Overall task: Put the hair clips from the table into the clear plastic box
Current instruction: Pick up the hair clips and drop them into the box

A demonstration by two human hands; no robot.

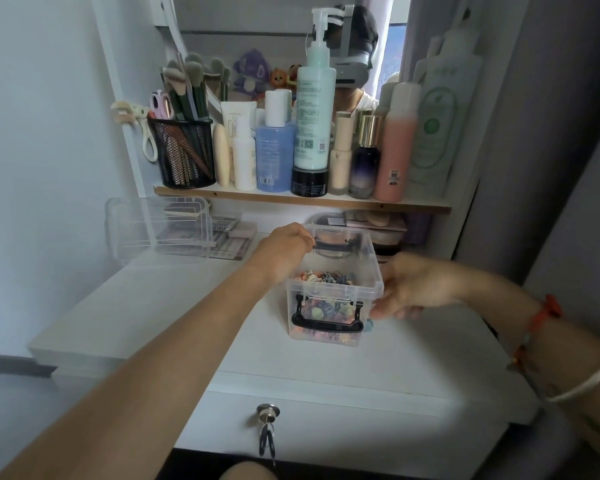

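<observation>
White table (153,306), clear box (329,289) of clips (326,276), right hand (416,289) blurred

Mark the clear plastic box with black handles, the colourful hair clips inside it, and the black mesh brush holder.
Clear plastic box with black handles (333,289): head view, near rim.
Colourful hair clips (326,276): head view, top of the pile.
Black mesh brush holder (184,154): head view, front mesh wall.

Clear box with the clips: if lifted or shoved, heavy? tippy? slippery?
Probably light: the clear plastic box is thin-walled and holds only small hair clips. Likely slides rather than tips on the smooth white table, its load sitting low. With no lid on, loose clips may spill if tilted; the black handle looks the surer grip.
</observation>
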